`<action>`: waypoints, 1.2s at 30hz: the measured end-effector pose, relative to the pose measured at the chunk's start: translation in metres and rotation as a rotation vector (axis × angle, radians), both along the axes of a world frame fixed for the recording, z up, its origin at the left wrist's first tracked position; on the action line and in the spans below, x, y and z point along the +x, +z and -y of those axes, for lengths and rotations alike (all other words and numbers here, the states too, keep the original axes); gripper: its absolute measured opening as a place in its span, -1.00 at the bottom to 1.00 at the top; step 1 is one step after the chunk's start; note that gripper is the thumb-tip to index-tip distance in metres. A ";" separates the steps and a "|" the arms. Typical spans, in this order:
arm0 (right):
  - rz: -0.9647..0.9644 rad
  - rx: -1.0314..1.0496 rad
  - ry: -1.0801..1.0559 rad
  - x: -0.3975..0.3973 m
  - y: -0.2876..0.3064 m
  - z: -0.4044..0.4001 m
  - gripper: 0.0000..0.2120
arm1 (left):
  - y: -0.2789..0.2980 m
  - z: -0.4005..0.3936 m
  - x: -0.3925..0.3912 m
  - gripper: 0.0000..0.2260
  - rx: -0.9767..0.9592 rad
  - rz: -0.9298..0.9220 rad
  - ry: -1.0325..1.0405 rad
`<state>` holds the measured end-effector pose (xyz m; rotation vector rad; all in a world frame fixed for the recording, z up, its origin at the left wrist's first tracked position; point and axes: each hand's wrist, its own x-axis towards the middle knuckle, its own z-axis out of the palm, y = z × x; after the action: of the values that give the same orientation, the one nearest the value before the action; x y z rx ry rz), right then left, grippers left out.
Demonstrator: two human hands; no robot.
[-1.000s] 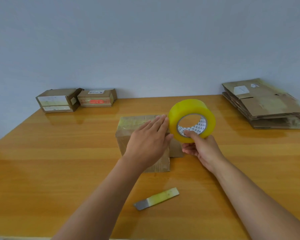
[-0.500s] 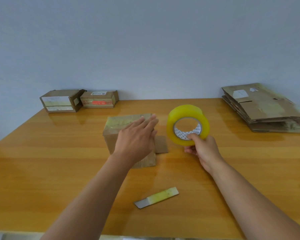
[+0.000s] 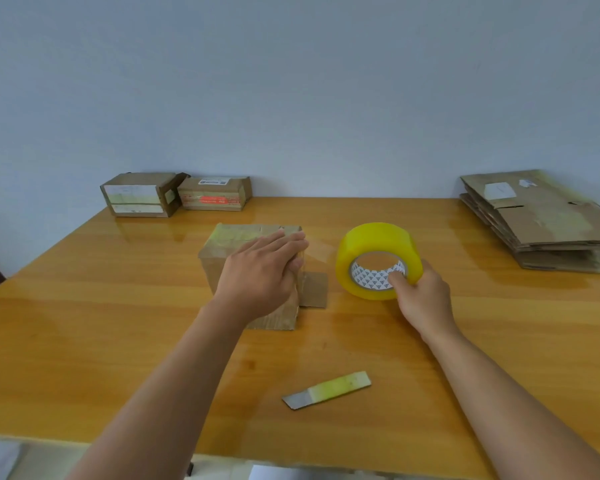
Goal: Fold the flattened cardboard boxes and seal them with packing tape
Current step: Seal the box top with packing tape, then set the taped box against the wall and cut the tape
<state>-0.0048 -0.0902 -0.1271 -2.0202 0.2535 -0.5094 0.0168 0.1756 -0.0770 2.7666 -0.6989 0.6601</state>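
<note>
Moved since half a second ago: tape roll [image 3: 378,259] drawn rightward off the box, clear strip now stretched between them. Right hand [image 3: 423,299] grips the roll, thumb inside the core. Left hand [image 3: 260,275] lies flat, fingers straight, pressing the cardboard box [image 3: 222,251] top. Beyond right hand: flattened boxes [image 3: 548,220], stacked. Nearer than both hands: cutter blade [image 3: 326,391] on table [image 3: 84,341].

wooden table [image 3: 84,341], pale wall [image 3: 291,81], small cardboard strip [image 3: 327,390]

Folded brown box [image 3: 222,251] upright mid-table — yellow tape roll [image 3: 371,251] just right.
</note>
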 end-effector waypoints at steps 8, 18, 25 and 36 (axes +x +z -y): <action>0.066 -0.140 -0.073 -0.002 -0.004 0.011 -0.73 | -0.005 -0.032 0.007 -0.58 -0.072 0.016 0.146; 0.021 -0.124 0.004 0.001 -0.007 0.005 -0.60 | -0.004 -0.050 0.011 -0.71 -0.124 0.010 0.158; 0.124 -0.130 -0.068 0.002 -0.006 0.000 -0.49 | 0.001 -0.056 0.013 -0.70 -0.135 -0.047 0.209; 0.138 -0.147 -0.136 -0.013 0.004 -0.002 -0.21 | 0.007 -0.061 0.008 -0.68 -0.112 -0.092 0.180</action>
<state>-0.0182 -0.0881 -0.1233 -2.1080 0.2767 -0.7692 0.0245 0.2367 -0.0696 2.7565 -0.3853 0.5811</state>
